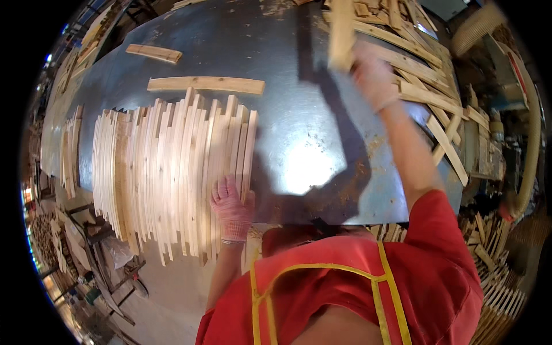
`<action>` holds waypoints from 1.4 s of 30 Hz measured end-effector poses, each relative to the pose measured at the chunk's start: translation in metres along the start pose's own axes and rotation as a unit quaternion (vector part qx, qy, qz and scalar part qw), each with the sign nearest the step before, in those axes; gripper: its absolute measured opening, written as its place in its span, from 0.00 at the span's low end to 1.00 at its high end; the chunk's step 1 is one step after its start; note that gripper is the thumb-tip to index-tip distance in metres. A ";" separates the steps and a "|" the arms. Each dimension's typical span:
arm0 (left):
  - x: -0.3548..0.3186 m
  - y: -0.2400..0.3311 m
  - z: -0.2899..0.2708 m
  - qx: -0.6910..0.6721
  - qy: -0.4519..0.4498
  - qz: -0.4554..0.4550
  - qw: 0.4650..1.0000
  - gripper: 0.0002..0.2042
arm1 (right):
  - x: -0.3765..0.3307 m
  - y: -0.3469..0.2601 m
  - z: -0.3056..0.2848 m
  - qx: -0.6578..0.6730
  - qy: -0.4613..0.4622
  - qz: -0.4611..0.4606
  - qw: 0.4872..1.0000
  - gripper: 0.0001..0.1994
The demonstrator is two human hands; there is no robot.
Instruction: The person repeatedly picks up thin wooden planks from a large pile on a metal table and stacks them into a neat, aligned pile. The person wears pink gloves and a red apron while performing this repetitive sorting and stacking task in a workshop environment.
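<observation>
The right hand (371,72), blurred, grips a thin wooden slat (341,31) by its lower end above the far right of the metal table (299,103); the slat looks light, stiff and splintery; the gloved left hand (231,208) lies flat and spread on the near ends of the row of slats (172,172).

My left hand (232,207), in a pink knit glove, lay flat and palm down with its fingers spread and pointing away from me, the forearm running straight up from my body. My right arm stretched far forward and to the right, bare below a red sleeve. My right hand (371,72), blurred, was closed in a grip, wrist raised.
</observation>
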State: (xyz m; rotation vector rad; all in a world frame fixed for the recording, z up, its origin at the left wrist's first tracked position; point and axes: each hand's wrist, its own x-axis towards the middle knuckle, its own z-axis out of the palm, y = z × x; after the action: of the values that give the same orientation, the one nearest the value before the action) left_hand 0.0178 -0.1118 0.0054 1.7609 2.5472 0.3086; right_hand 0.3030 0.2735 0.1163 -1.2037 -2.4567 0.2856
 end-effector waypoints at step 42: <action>0.023 0.010 0.021 0.055 0.019 0.146 0.988 0.34 | -0.180 -0.014 0.163 0.136 0.070 -0.086 0.985 0.18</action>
State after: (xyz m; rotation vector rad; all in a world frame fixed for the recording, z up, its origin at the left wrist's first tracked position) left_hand 0.0218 -0.0841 -0.0112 2.1930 2.3682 0.2131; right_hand 0.3233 0.1206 -0.0720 -0.8630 -2.2923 0.4537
